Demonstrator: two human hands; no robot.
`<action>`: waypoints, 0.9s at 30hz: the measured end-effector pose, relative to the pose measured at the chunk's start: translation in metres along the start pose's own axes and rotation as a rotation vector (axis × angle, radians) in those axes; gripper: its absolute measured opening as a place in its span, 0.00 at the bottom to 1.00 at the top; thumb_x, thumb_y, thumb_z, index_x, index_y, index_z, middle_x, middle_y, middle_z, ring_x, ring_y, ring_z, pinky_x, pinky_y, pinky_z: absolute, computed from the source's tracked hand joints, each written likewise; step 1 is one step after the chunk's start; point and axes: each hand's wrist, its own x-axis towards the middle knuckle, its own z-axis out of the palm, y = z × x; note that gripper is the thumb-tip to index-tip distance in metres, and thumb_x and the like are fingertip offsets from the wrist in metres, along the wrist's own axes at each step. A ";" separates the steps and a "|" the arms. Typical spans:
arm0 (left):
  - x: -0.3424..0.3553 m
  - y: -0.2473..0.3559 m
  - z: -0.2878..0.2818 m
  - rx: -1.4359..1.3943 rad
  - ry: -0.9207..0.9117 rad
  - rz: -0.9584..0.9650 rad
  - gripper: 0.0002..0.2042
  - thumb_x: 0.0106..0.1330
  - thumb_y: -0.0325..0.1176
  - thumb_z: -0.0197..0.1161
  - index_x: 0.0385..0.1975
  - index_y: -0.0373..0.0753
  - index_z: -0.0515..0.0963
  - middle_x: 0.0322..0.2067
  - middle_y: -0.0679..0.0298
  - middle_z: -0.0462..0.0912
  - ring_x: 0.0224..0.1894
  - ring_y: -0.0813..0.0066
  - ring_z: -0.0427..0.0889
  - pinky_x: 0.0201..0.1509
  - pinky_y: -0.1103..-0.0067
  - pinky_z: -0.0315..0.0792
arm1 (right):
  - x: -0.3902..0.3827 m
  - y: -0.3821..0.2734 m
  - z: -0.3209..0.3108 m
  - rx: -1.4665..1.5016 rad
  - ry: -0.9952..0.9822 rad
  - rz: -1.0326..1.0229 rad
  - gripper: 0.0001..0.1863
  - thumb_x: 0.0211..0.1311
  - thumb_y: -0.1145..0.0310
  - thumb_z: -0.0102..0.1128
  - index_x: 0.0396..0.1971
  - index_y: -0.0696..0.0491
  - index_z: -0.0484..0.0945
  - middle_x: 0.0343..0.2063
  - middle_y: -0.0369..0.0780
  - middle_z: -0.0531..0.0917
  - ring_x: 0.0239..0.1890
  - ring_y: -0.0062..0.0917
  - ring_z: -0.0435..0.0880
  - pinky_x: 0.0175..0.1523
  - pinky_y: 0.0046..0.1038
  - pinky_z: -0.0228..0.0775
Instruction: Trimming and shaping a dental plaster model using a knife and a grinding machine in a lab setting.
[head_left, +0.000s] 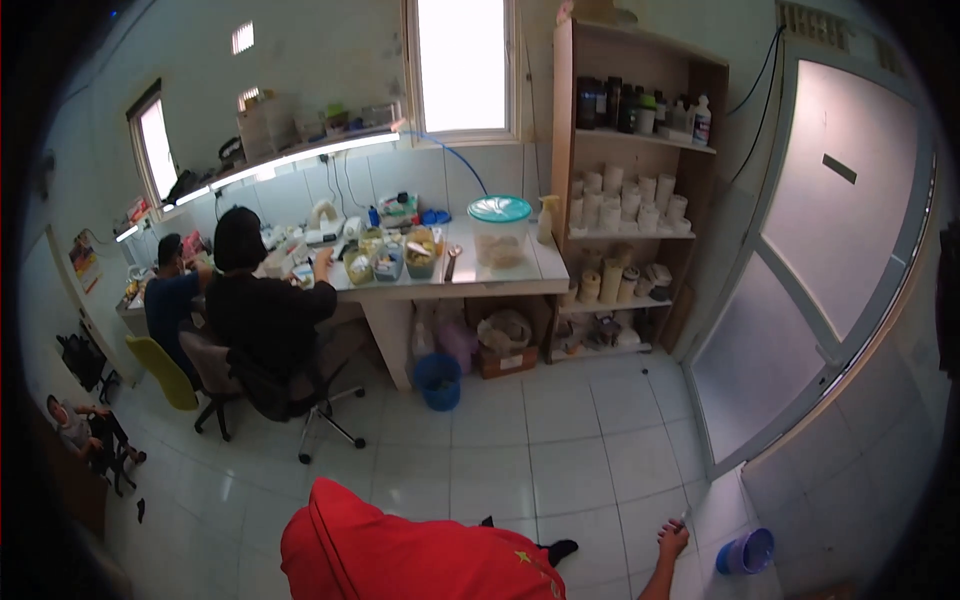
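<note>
My right hand (673, 540) reaches in at the lower right, above the tiled floor. Its fingers are closed round a small, thin, greyish object (682, 521), too small to name. A purple-blue bucket (746, 552) on the floor is the nearest thing to this hand; the two are apart. My left hand is out of view. The red cloth of my clothing (400, 545) fills the lower middle, and a dark-clad foot (562, 550) shows beyond it.
Two people (265, 300) sit working at a long white counter (500, 285) with tubs. A third person (85, 430) sits far left. Shelves (640, 235) with white moulds, a blue bin (437, 382), office chairs and a frosted door (800, 250) stand around.
</note>
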 end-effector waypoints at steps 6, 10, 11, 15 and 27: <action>0.107 0.183 0.022 -0.037 0.250 0.130 0.17 0.57 0.45 0.55 0.29 0.38 0.83 0.32 0.49 0.83 0.37 0.51 0.83 0.42 0.62 0.75 | 0.000 -0.018 -0.057 -0.149 -0.195 0.102 0.16 0.59 0.81 0.46 0.44 0.59 0.78 0.37 0.42 0.82 0.32 0.24 0.83 0.28 0.22 0.76; 0.147 0.385 -0.076 -0.361 0.576 0.371 0.15 0.58 0.43 0.56 0.35 0.39 0.82 0.37 0.50 0.83 0.42 0.49 0.81 0.47 0.62 0.74 | 0.120 -0.039 -0.177 -0.070 0.096 -0.038 0.17 0.67 0.73 0.44 0.53 0.57 0.74 0.46 0.42 0.79 0.42 0.25 0.80 0.37 0.24 0.76; 0.145 0.430 -0.095 -0.411 0.594 0.411 0.14 0.60 0.40 0.56 0.38 0.38 0.81 0.38 0.50 0.83 0.43 0.51 0.80 0.48 0.64 0.74 | 0.163 -0.054 -0.217 -0.186 0.116 -0.059 0.18 0.70 0.66 0.46 0.56 0.54 0.74 0.48 0.41 0.79 0.43 0.22 0.78 0.38 0.21 0.73; 0.147 0.557 -0.122 -0.598 0.656 0.554 0.13 0.61 0.38 0.57 0.38 0.36 0.80 0.36 0.51 0.83 0.42 0.54 0.81 0.46 0.66 0.74 | 0.282 -0.175 -0.285 -0.010 0.366 -0.506 0.23 0.66 0.69 0.44 0.62 0.52 0.68 0.56 0.38 0.75 0.41 0.21 0.73 0.42 0.22 0.66; 0.129 0.662 0.032 -1.489 0.399 -0.162 0.12 0.65 0.38 0.55 0.43 0.40 0.77 0.35 0.65 0.83 0.30 0.78 0.82 0.28 0.81 0.73 | 0.468 -0.398 -0.291 0.259 0.105 -0.552 0.32 0.58 0.77 0.39 0.67 0.50 0.61 0.66 0.40 0.61 0.65 0.28 0.61 0.63 0.25 0.51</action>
